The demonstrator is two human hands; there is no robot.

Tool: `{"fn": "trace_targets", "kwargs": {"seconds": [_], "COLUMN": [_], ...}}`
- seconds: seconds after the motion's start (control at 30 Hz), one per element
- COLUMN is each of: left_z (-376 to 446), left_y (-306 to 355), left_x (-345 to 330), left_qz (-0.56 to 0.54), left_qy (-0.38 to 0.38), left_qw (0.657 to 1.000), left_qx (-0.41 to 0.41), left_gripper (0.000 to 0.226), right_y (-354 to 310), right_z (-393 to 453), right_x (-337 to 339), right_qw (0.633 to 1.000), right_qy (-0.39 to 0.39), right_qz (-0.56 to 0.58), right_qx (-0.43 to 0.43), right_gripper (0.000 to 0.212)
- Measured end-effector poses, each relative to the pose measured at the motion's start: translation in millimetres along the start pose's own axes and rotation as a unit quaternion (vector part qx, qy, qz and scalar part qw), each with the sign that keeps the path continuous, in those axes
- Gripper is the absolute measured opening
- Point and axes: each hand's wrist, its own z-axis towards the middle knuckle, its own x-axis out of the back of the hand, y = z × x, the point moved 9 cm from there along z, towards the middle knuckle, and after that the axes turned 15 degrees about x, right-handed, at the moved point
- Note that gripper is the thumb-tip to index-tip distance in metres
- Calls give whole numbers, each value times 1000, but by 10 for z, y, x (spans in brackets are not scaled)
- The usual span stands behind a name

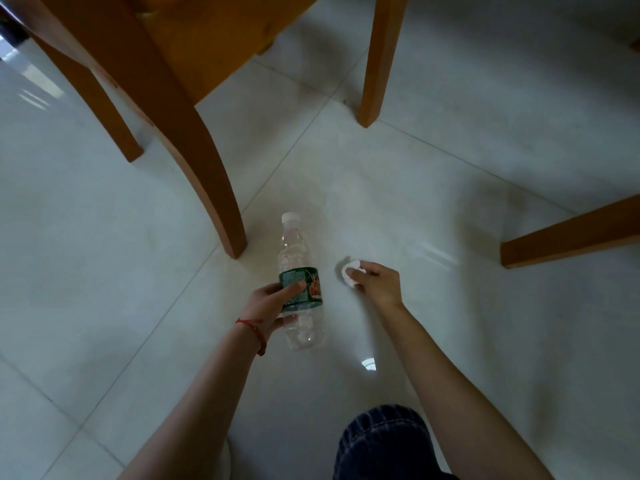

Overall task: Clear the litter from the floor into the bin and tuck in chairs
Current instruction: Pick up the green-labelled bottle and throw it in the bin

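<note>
Above the floor, hands grip a bottle [300, 282], cap pointing away, and a tissue wad [349, 271].

**Person: visible body and clothing**

- Left forearm [194, 403]: bare, no sleeve showing anywhere along its visible length.
- Left wrist: thin red string bracelet [254, 332], a single cord with a small knotted or beaded end hanging at the underside.
- Left hand [268, 304]: bare; no ring or glove in sight.
- Right forearm [450, 386]: bare, no sleeve showing.
- Right hand [377, 284]: bare; no ring, watch or glove in sight.
- Knee [384, 441]: covered in dark blue denim, with lighter stitched seam lines running across the fabric.
</note>
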Motion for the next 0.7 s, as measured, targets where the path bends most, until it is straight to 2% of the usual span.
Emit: {"fn": "trace_targets", "kwargs": {"seconds": [0.07,0.17,0.27,0.43,0.57,0.7], "left_z": [-38,-187,-478,-1098,-1681,-2363], "left_y": [48,123,204,279,341,466], "left_x": [-61,-147,-250,-368,-390,-354], "left_qz": [13,24,39,64,91,96], "left_qy": [3,3,-6,-22,-27,-36], "left_qw": [1000,1000,999,997,995,994], "left_qx": [1,11,14,23,31,39], "left_gripper": [34,40,41,44,45,43], "right_y": [8,-125,-344,-760,-1141,-1682], "right_z": [-97,-299,-538,-944,-1331,-1747], "right_x": [109,346,584,835,944,981], "right_qw": [996,988,984,977,971,963], "right_qy": [13,37,52,69,89,111], "right_qz": [72,135,155,176,183,207], "right_qx": [-42,-69,-77,-98,-123,-132], "right_gripper": [26,24,12,13,26,18]}}
